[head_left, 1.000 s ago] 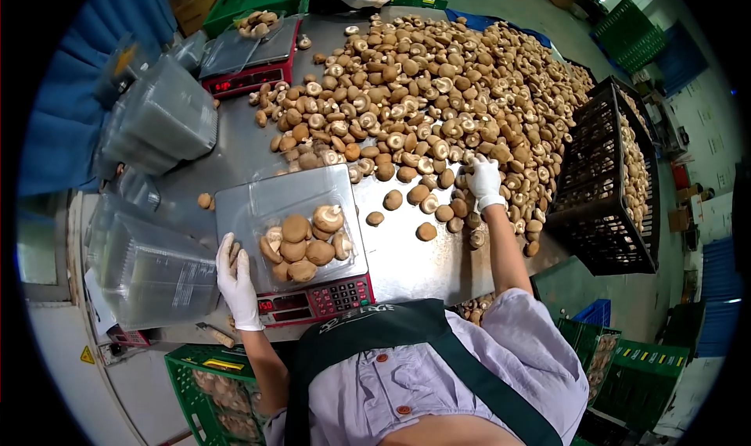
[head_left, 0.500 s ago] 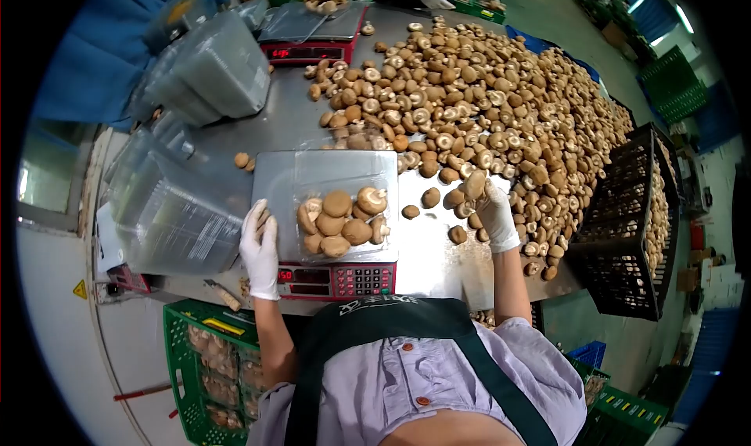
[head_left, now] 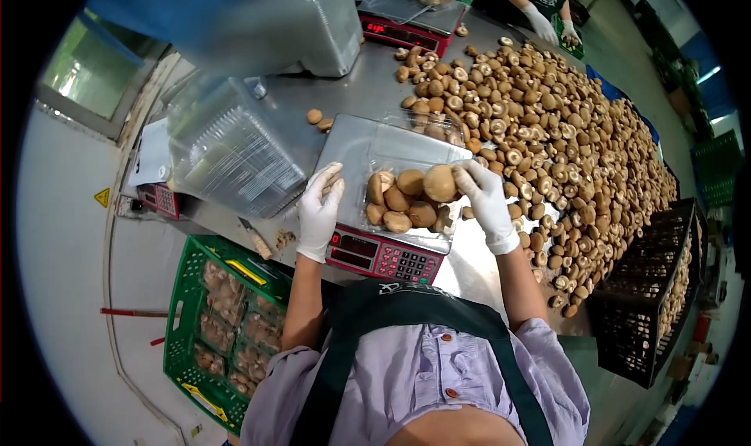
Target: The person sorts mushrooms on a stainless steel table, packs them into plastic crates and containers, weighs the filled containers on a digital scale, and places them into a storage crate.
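A mushroom (head_left: 440, 183) is pinched in the white-gloved fingers of my right hand (head_left: 488, 210), over the right part of a clear plastic tray (head_left: 395, 158). Several brown-capped mushrooms (head_left: 397, 199) lie in that tray, some cap up. The tray rests on the metal plate of a red digital scale (head_left: 385, 257). At the plate's left edge is my left hand (head_left: 318, 217), also gloved, with its fingers loosely bent and apart and nothing in them. Whether it touches the plate cannot be made out.
A big mushroom heap (head_left: 547, 141) covers the table's right side, beside a black crate (head_left: 637, 305). Stacked clear trays (head_left: 235, 152) and a knife (head_left: 256, 240) lie left. Below is a green crate (head_left: 181, 309) of packed mushrooms. A second scale (head_left: 407, 35) and a co-worker's gloved hands (head_left: 540, 23) are farther back.
My right hand has brought a mushroom from the heap's edge leftward to above the tray. My left hand stays by the scale's left edge. The whole view has turned and shifted.
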A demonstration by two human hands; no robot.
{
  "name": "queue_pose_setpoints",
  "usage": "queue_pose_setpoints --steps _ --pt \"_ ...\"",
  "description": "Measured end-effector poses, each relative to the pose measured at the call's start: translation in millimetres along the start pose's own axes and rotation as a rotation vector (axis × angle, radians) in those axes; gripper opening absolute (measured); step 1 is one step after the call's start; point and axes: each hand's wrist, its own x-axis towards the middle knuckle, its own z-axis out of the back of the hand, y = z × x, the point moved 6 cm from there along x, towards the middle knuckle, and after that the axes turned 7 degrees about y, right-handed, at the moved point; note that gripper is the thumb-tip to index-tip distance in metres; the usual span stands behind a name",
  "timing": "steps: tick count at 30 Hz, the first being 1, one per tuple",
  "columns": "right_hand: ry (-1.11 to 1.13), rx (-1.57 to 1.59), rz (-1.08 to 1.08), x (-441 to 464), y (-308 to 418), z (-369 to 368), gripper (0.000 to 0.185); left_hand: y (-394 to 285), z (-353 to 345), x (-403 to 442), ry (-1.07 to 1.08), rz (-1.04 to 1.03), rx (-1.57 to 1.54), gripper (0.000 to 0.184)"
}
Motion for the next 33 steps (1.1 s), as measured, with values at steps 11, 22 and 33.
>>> queue_pose_setpoints --steps 11,22,33 --pt "0.007 -0.091 0.089 25.5 28.3 -26.5 0.020 18.2 15.5 -6.0 -0.048 0.053 -0.051 0.029" --pt "-0.039 -0.629 0.426 49.2 36.1 -70.3 0.029 8.8 24.5 1.8 -0.072 -0.001 -0.045 0.028" --pt "-0.273 -0.231 -0.044 -1.3 -24.3 58.4 0.026 6.4 5.4 71.7 0.150 0.304 -0.291 0.046"
